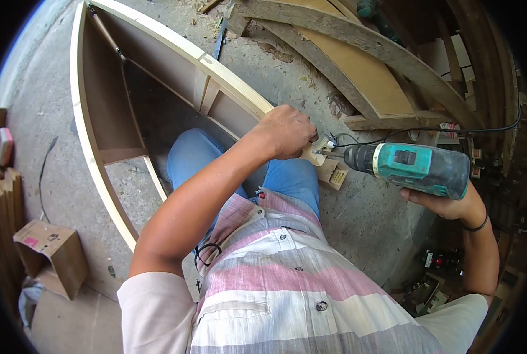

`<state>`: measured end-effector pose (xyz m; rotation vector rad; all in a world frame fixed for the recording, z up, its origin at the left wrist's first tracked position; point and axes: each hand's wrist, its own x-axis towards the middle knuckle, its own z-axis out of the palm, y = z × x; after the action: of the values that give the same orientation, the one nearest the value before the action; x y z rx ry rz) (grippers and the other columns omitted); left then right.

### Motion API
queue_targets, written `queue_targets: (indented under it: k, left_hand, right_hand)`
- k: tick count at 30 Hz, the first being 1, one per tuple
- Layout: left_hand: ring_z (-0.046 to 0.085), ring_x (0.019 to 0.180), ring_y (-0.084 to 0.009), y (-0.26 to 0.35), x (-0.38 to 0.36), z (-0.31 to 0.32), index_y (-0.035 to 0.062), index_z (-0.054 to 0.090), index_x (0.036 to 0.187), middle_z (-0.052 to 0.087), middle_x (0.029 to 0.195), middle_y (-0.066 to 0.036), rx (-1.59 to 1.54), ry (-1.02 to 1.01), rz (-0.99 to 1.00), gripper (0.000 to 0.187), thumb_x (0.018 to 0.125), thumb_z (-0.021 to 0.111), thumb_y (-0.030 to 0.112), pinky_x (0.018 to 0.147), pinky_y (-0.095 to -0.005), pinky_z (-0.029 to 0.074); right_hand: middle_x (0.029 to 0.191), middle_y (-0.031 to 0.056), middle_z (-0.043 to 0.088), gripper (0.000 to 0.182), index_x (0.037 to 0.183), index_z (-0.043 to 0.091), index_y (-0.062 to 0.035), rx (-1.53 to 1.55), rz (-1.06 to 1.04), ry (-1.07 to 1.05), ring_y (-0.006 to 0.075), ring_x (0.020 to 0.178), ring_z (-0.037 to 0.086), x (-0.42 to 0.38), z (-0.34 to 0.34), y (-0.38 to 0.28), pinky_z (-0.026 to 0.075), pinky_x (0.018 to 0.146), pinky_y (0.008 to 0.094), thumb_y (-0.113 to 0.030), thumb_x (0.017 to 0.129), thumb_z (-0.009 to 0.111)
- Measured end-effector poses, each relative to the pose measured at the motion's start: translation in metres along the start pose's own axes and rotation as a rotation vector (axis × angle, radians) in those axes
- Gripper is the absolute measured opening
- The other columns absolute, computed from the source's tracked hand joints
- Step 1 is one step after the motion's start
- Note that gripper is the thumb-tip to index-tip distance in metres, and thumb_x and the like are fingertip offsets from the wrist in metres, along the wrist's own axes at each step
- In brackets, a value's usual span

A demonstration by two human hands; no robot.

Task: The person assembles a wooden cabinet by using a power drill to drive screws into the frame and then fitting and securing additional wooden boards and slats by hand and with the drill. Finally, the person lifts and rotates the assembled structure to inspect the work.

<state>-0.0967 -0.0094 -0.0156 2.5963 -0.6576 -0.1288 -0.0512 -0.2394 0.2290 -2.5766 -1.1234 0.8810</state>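
Observation:
My left hand (287, 133) is closed round the end of the pale curved wooden frame (231, 78), near my knees. The frame has brown panels on its inner side and stretches away to the upper left. My right hand (446, 203) grips a teal and black cordless drill (419, 169) from below. The drill lies sideways, its chuck and bit pointing left at the frame's end beside my left hand. Whether the bit touches the wood is too small to tell. A small white object (331, 144) is just above the bit.
An older wooden frame (393, 121) with a tan panel stands at the upper right, a black cable (434, 130) crossing it. An open cardboard box (54, 256) and stacked wood pieces (2, 206) are at the left. Small tools and parts lie at the lower right.

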Motion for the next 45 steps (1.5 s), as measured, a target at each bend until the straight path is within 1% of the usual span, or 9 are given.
queue_targets:
  k: [10,16,18,20,29,35,38,40,45]
  left_hand:
    - [0.069,0.089,-0.0283,-0.002,0.003,0.005,0.0159,0.075,0.098,0.072,0.086,-0.009,0.009,0.004,-0.012,0.028,0.070,0.073,0.019,0.078,-0.0389,0.054]
    - [0.069,0.088,-0.0282,-0.002,0.004,0.006,0.0155,0.076,0.096,0.072,0.084,-0.008,0.013,0.019,-0.014,0.026,0.070,0.072,0.019,0.077,-0.0387,0.054]
    - [0.069,0.088,-0.0281,-0.001,0.004,0.004,0.0154,0.076,0.096,0.072,0.084,-0.008,0.018,0.014,-0.012,0.026,0.070,0.072,0.019,0.077,-0.0385,0.054]
    - [0.071,0.089,-0.0278,0.000,0.003,0.000,0.0096,0.075,0.085,0.073,0.088,-0.011,-0.017,-0.022,-0.013,0.014,0.077,0.065,0.013,0.078,-0.0377,0.056]
    - [0.071,0.089,-0.0278,-0.001,0.004,0.002,0.0092,0.075,0.083,0.073,0.086,-0.011,-0.007,0.014,0.002,0.013,0.076,0.065,0.012,0.078,-0.0377,0.056]
    - [0.071,0.088,-0.0279,0.000,0.002,-0.001,0.0089,0.075,0.083,0.073,0.086,-0.011,-0.027,0.020,0.004,0.013,0.076,0.065,0.012,0.078,-0.0380,0.056]
    - [0.071,0.088,-0.0280,0.000,0.002,0.000,0.0089,0.075,0.083,0.073,0.085,-0.012,-0.014,0.029,-0.008,0.012,0.075,0.065,0.012,0.077,-0.0380,0.056]
    - [0.071,0.088,-0.0280,0.000,0.002,0.003,0.0092,0.075,0.083,0.073,0.085,-0.012,-0.018,0.032,-0.010,0.013,0.075,0.065,0.012,0.077,-0.0379,0.056]
    - [0.070,0.086,-0.0276,-0.001,0.005,0.003,0.0164,0.076,0.096,0.072,0.082,-0.008,0.023,0.023,-0.019,0.027,0.069,0.074,0.020,0.075,-0.0384,0.055]
  right_hand:
    - [0.108,0.0101,0.070,0.045,0.110,0.070,-0.0097,-0.362,-0.200,-0.016,0.0309,0.098,0.063,0.001,-0.008,0.017,0.048,0.088,0.0389,-0.017,0.068,0.085]
    - [0.107,0.0090,0.070,0.042,0.106,0.072,-0.0103,-0.266,-0.139,0.081,0.0305,0.097,0.061,-0.003,-0.002,0.021,0.047,0.085,0.0385,-0.015,0.066,0.085]
    - [0.110,0.0106,0.069,0.045,0.108,0.071,-0.0096,-0.294,-0.141,0.037,0.0317,0.098,0.061,-0.003,-0.006,0.023,0.048,0.085,0.0395,-0.014,0.065,0.085]
    - [0.113,0.0122,0.068,0.049,0.109,0.070,-0.0088,-0.322,-0.144,-0.007,0.0329,0.100,0.061,-0.004,-0.008,0.025,0.049,0.086,0.0405,-0.014,0.063,0.086]
    - [0.112,0.0112,0.068,0.047,0.109,0.071,-0.0109,-0.348,-0.197,-0.008,0.0316,0.097,0.061,-0.003,-0.010,0.028,0.049,0.082,0.0401,-0.013,0.063,0.085]
    - [0.110,0.0078,0.070,0.051,0.111,0.072,-0.0137,-0.433,-0.163,-0.037,0.0271,0.093,0.063,0.011,-0.010,-0.003,0.048,0.083,0.0374,-0.031,0.066,0.090]
    - [0.106,0.0075,0.072,0.050,0.111,0.072,-0.0122,-0.390,-0.206,-0.071,0.0250,0.091,0.065,0.014,-0.010,-0.006,0.050,0.084,0.0364,-0.033,0.068,0.089]
    - [0.103,0.0089,0.072,0.045,0.111,0.071,-0.0093,-0.082,0.063,0.026,0.0244,0.091,0.068,0.008,-0.001,-0.003,0.052,0.083,0.0358,-0.025,0.072,0.088]
    - [0.102,0.0095,0.072,0.044,0.112,0.070,-0.0075,-0.073,-0.011,0.007,0.0245,0.090,0.069,0.008,-0.002,-0.007,0.054,0.080,0.0351,-0.021,0.073,0.087]
